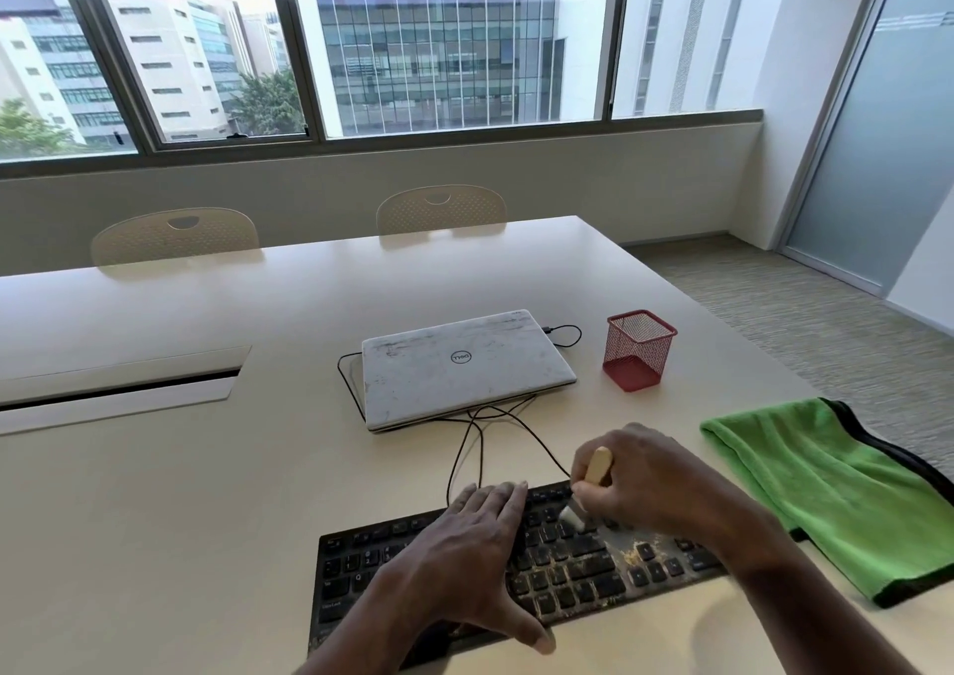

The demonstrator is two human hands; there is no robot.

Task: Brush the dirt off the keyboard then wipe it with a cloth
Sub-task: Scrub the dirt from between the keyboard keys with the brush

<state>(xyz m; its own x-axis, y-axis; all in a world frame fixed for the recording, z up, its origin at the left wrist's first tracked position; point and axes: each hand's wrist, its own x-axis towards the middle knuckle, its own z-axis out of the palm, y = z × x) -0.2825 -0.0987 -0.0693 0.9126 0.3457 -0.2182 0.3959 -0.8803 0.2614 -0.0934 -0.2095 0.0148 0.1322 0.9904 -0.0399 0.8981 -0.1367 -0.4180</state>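
Right grip (pixel 637 483) was curled tight round a small brush (pixel 599 465) with a pale handle. The brush stood steeply: handle end up and leaning slightly right, white bristles down and left, touching the keys just below the grip's knuckles.

Left grip (pixel 475 545) was spread flat with fingers straight, holding nothing. It pressed the black keyboard (pixel 568 579) just left of the right grip, fingertips pointing away from the person and thumb splayed toward the near edge.

The keyboard lay on the white table (pixel 155 493) under both grips. Its long axis ran left to right, with the right end angled a little away. Yellowish dirt (pixel 631 554) sat on the keys below the right grip.

A green cloth (pixel 836 488), folded, lay flat to the right of the right grip, apart from the keyboard.

Beyond both grips:
- a closed laptop (pixel 464 364)
- a black cable (pixel 480 447) looping from it toward the keyboard
- a red mesh cup (pixel 639 349), upright, right of the laptop

2 chairs (pixel 175 235) stood at the far table edge.
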